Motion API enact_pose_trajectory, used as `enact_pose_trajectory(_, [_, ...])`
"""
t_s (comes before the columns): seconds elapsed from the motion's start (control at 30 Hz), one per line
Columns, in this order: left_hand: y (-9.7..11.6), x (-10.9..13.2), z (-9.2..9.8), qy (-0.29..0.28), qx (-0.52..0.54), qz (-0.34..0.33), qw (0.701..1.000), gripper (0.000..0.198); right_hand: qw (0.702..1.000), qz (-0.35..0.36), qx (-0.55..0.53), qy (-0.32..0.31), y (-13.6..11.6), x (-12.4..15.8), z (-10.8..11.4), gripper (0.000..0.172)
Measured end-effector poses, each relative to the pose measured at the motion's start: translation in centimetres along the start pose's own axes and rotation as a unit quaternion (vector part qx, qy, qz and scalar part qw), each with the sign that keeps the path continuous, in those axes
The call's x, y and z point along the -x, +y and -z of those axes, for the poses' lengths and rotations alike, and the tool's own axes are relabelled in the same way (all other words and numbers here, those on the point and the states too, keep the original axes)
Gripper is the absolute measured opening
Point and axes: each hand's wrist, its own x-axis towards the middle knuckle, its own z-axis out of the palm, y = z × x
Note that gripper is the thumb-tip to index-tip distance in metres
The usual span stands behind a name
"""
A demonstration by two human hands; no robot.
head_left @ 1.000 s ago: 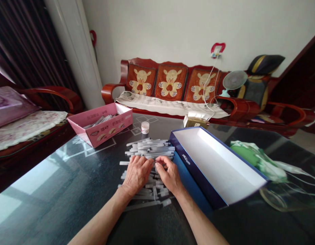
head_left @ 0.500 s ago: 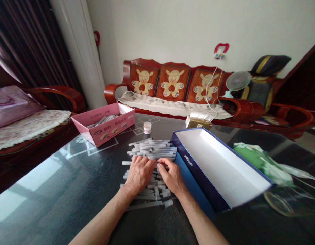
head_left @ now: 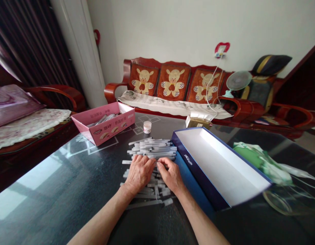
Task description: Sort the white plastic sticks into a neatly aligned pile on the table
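Note:
A loose pile of narrow white plastic tubes with dark marks lies on the dark glass tabletop, spreading toward me below my hands. My left hand rests palm down on the pile. My right hand is curled beside it, and the fingertips of both hands nearly meet over the tubes. Whether either hand grips a tube is hidden by the fingers. To the right of my right hand stands a long open box, blue outside and white inside.
A pink cardboard box holding several tubes stands at the far left of the table, with a small white jar beside it. A tan packet sits behind the blue box. A green and white bag lies on the right. A red wooden sofa stands behind.
The view has shifted slightly, moving the table's contents a little right in the picture. My hands stay on the pile with little visible change.

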Motion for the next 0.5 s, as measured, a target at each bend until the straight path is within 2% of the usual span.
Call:
enact_pose_trajectory(0.13, [-0.2,0.0,-0.1,-0.001,-0.009,-0.002,1.0,0.025,1.0,-0.005,-0.01,0.011,0.4,-0.2,0.3,0.022])
enact_pose_trajectory(0.3, [-0.5,0.1,0.0,0.008,-0.019,0.017,1.0,0.024,0.998,0.013,0.007,0.054,1.3,-0.6,0.9,0.013])
enact_pose_trajectory(0.5, [-0.6,0.2,-0.1,-0.001,-0.015,0.017,1.0,0.025,0.992,0.096,0.079,-0.016,1.0,-0.2,0.2,0.011])
